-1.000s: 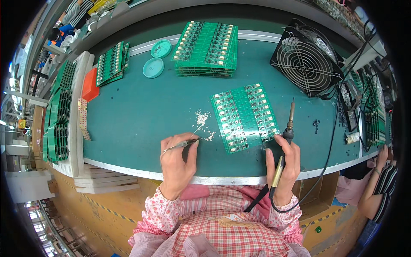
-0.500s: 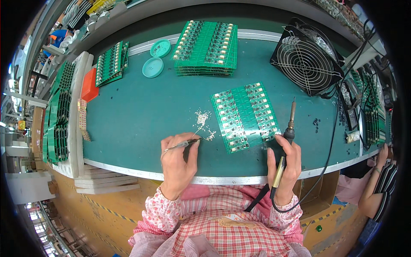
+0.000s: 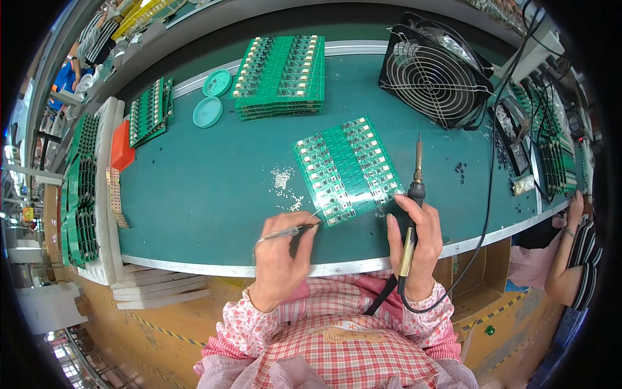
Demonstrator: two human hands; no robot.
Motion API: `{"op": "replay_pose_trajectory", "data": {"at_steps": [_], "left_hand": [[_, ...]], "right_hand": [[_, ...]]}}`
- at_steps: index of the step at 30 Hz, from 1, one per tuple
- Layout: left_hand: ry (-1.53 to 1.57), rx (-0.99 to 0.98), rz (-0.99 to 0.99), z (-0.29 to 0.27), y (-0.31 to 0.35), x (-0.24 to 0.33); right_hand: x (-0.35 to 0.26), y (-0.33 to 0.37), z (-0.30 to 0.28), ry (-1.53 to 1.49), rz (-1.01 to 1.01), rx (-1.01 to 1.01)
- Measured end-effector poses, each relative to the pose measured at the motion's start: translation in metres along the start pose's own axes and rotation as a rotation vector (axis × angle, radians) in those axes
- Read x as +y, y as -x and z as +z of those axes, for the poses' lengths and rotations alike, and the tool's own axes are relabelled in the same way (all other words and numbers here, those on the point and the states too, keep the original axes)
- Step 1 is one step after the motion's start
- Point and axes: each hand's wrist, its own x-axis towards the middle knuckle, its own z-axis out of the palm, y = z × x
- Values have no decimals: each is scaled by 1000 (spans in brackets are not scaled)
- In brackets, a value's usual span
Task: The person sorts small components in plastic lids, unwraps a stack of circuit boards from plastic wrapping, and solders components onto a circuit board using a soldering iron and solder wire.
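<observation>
A green circuit board panel (image 3: 350, 172) with rows of small parts lies on the mat in front of me. My left hand (image 3: 282, 249) pinches a pair of metal tweezers (image 3: 285, 233), whose tips reach the panel's near left corner. In my right hand (image 3: 418, 243) is a soldering iron (image 3: 416, 191), its tip pointing up and away from me. The fingers of that hand are by the panel's near right corner. Left of the panel lies a loose scatter of tiny pale components (image 3: 283, 181). Whether the tweezers hold a component is too small to tell.
A stack of panels (image 3: 278, 78), two turquoise round dishes (image 3: 208, 112) and a black fan (image 3: 435, 81) stand at the back. An orange block (image 3: 122, 146) and more boards (image 3: 81, 188) are on the left. The iron's cable (image 3: 487, 227) loops on the right. A co-worker's arm (image 3: 562, 259) shows far right.
My left hand has carried the tweezers from the scattered components rightward to the panel's near left corner. The right hand still holds the iron. The whole view has shifted somewhat.
</observation>
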Motion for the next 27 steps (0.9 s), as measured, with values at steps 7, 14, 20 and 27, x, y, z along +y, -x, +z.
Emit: {"op": "replay_pose_trajectory", "data": {"at_steps": [7, 14, 20, 27], "left_hand": [[11, -64, 42, 10, 2, 2], [-31, -62, 85, 12, 3, 3], [-53, -60, 95, 13, 3, 4], [-104, -69, 120, 14, 2, 5]], "right_hand": [[4, 1, 2, -44, -23, 34], [6, 1, 1, -67, -31, 30], [6, 1, 1, -76, -41, 33], [6, 2, 0, -63, -36, 25]]}}
